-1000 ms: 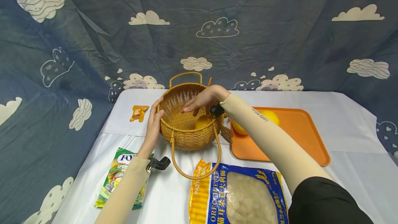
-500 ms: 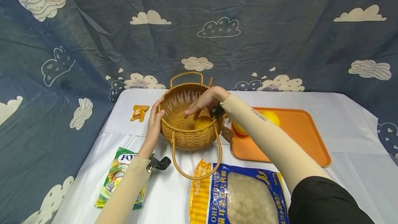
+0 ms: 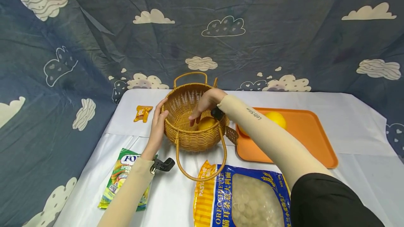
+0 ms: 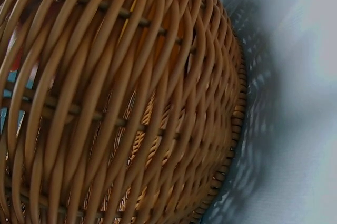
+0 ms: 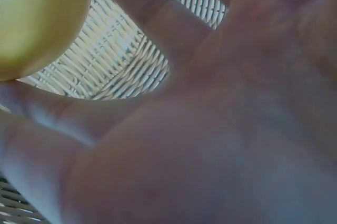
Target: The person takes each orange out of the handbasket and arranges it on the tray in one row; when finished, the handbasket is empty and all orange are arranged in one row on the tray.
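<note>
A wicker basket (image 3: pixel 192 139) with two loop handles stands mid-table. My left hand (image 3: pixel 156 123) holds its left side, fingertips at the rim and thumb over it. In the left wrist view the basket's woven wall (image 4: pixel 126 98) fills most of the picture, and no fingers show. My right hand (image 3: pixel 205 102) reaches down inside the basket, over a yellow round fruit (image 3: pixel 206 123). In the right wrist view the fingers are spread around this fruit (image 5: pixel 42 19), with fingertips right at its sides. Part of the fruit is out of that picture.
An orange tray (image 3: pixel 306 139) with yellow fruits (image 3: pixel 276 119) lies to the right, partly behind my right arm. A blue and yellow orecchiette bag (image 3: pixel 243 199) lies in front, under the front handle. A green candy bag (image 3: pixel 121 178) and a small orange packet (image 3: pixel 143 113) lie left.
My right hand has moved lower into the basket, its fingers now pointing more steeply down beside the fruit. The left hand and basket stay in place; the view shifts slightly.
</note>
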A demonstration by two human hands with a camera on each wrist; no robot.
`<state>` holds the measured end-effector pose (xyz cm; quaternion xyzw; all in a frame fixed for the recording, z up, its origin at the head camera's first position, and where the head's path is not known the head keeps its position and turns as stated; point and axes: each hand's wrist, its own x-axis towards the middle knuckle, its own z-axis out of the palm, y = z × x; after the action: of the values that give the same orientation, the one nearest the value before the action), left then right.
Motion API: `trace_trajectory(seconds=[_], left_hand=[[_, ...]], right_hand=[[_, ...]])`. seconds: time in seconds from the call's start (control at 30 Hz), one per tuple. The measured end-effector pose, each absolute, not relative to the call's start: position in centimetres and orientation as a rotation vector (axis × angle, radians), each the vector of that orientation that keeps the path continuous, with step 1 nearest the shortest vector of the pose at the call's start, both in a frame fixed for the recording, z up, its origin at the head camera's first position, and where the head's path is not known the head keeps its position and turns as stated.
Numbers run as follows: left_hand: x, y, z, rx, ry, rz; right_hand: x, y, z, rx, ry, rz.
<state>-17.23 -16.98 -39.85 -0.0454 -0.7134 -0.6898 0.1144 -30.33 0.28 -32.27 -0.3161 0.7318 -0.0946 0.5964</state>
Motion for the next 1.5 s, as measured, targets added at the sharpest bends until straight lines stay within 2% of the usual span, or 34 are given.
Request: trace_trajectory(seconds=[0.6, 0.9, 1.2, 1.5], left_hand=[[-17.4, -17.0, -40.0, -0.128, -2.093, -2.027], [-17.3, -17.0, -40.0, -0.138, -2.099, -2.017], [-17.2, -17.1, -39.8, -0.118, -2.11, -1.999], [-17.2, -17.0, -39.7, -0.122, -2.112, -2.001]], right_hand=[[-31.0, -0.5, -33.1, -0.711, 1.748, -0.002], [-31.3, -0.4, -33.4, -0.612, 1.972, -0.199], [-30.9, -0.5, -32.9, -0.658, 1.979, -0.137], [-30.6, -0.6, -33.4, -0.642, 2.023, -0.28]])
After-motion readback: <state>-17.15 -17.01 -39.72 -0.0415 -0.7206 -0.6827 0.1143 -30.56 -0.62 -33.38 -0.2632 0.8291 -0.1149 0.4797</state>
